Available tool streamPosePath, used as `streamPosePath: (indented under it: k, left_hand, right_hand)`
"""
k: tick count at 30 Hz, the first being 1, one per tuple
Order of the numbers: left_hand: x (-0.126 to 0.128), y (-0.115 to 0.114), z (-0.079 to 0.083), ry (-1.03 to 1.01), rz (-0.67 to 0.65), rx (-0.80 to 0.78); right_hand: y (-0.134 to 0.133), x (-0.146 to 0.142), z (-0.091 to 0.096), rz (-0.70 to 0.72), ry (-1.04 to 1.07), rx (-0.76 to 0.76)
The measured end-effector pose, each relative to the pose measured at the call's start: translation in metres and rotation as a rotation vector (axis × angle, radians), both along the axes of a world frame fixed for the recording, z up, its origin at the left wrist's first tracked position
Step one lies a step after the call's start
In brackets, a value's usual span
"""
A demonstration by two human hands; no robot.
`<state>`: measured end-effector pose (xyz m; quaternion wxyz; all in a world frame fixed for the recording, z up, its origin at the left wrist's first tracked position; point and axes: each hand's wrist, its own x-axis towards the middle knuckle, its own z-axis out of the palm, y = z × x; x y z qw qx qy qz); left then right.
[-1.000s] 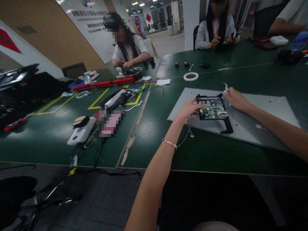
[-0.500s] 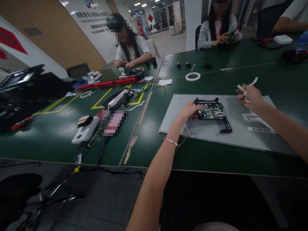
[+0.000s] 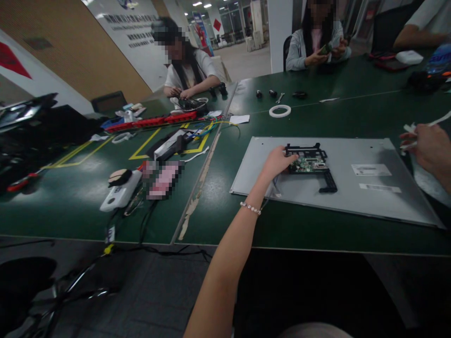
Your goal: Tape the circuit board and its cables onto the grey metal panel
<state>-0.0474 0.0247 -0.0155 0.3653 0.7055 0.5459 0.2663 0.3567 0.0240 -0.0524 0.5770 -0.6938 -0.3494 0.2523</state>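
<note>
A grey metal panel (image 3: 352,188) lies flat on the green table. On it sits a black plastic frame (image 3: 326,180) carrying a small green circuit board (image 3: 307,164). My left hand (image 3: 278,162) rests on the frame's left edge, fingers curled against it. My right hand (image 3: 428,150) is at the far right, off the panel's right end, closed on a thin white strip (image 3: 423,126) that sticks out upward. Two white labels (image 3: 371,169) are stuck on the panel to the right of the frame.
A roll of white tape (image 3: 279,111) lies beyond the panel, with small black parts (image 3: 299,95) farther back. To the left are a red power strip (image 3: 155,122), cables, a white device (image 3: 120,193) and yellow floor-style markings. Two people sit across the table; a third arm shows top right.
My right hand has pulled away from the frame's upper right corner and swung far right with the white strip. The left hand has stayed on the frame.
</note>
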Motion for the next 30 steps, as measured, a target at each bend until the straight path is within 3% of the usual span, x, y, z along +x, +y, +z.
streamPosePath:
  k: [4,15,22,27,30]
  left_hand:
    - [0.0,-0.001,0.001,0.2,0.003,0.149]
    - [0.0,-0.009,0.011,0.304,-0.064,0.227]
    - [-0.001,-0.007,0.013,0.379,-0.066,0.229]
    - [-0.015,-0.012,0.028,0.502,-0.074,0.239]
    - [-0.025,-0.012,0.036,0.47,-0.277,0.167]
  right_hand:
    - [0.003,-0.026,0.002,0.07,0.039,-0.005]
    - [0.005,-0.061,0.0,0.131,-0.414,-0.068]
    - [0.016,-0.065,-0.002,0.163,-0.402,0.011]
    - [0.021,-0.063,-0.009,0.158,-0.289,0.04]
    - [0.023,-0.062,-0.009,0.174,-0.227,0.043]
